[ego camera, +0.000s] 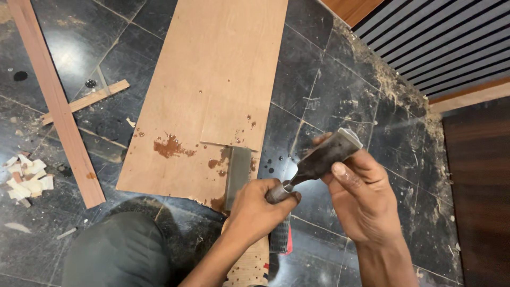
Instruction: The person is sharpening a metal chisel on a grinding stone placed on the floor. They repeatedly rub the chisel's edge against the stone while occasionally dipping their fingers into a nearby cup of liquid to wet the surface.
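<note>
The left hand (255, 204) is closed around the handle end of a chisel (313, 162), fingers wrapped tight where the metal ferrule meets the grip. The right hand (361, 194) holds the chisel's wide blade end, thumb laid on top and fingers curled beneath, so the tool runs slantwise between the two hands, blade up and to the right. Just left of the left hand, a grey sharpening stone (237, 175) lies upright on the near edge of a plywood sheet (212, 79), which spreads away above both hands and carries reddish-brown wet stains (171, 147) around the stone. Below the left wrist a red-and-black object (280, 236) shows partly, hidden by the hand. Farther left of the hands, a long wooden strip (56, 101) crosses a shorter batten (87, 101) on the dark tiled floor (329, 90), with a small heap of pale wood offcuts (27, 180) beyond. The person's knee (119, 252) sits low and left of the left arm.
</note>
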